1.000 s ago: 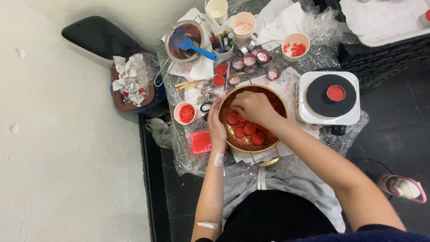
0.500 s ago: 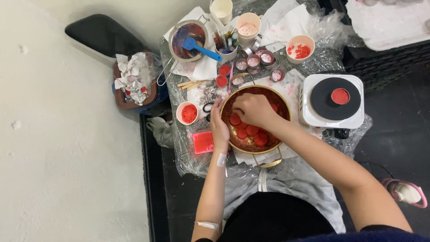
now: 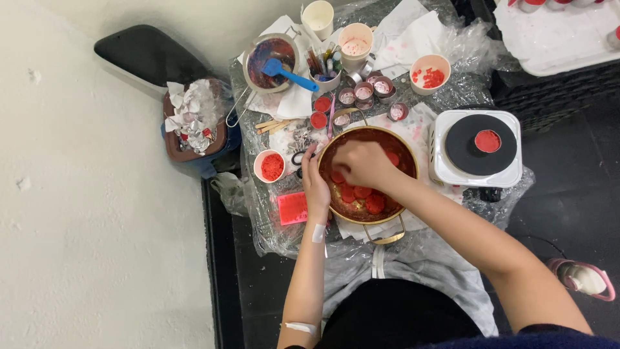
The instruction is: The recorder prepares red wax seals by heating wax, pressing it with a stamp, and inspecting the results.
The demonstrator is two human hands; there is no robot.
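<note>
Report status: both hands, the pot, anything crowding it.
Right hand inside pot, over red discs. Left hand on rim. Cup of red powder crowds left.

The right hand (image 3: 363,165) has slid from the middle of the gold pot (image 3: 367,174) toward its ten o'clock rim, so more red discs (image 3: 361,194) now show bare toward six o'clock. The left hand (image 3: 315,184) has crept slightly toward twelve o'clock along the pot's nine o'clock edge, fingers reaching nearer the right hand.
</note>
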